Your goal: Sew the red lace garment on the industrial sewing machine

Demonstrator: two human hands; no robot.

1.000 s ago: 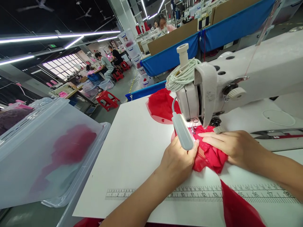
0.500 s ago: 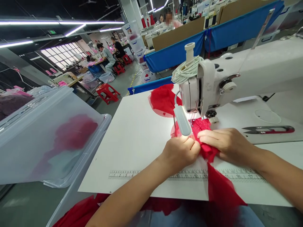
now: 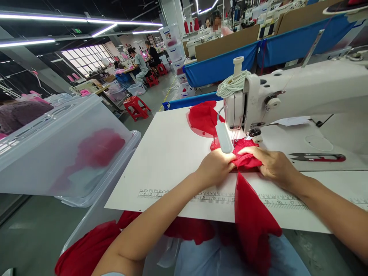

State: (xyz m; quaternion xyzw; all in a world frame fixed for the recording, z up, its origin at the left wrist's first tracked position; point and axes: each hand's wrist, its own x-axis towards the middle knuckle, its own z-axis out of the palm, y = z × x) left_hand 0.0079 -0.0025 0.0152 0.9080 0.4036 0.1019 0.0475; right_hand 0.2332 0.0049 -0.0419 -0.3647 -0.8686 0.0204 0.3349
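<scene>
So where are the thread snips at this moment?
The thread snips lie flat on the machine bed on the right of the head view, beyond the right hand and under the arm of the sewing machine.

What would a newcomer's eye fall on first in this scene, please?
Probably the red fabric, lit under the white sewing machine at centre right and pinched between the left hand and right hand. Next, the clear plastic bin at left, with more red cloth inside.

Ruler [image 3: 218, 197] on table edge: nos. 15, 16, 17 legible.
</scene>
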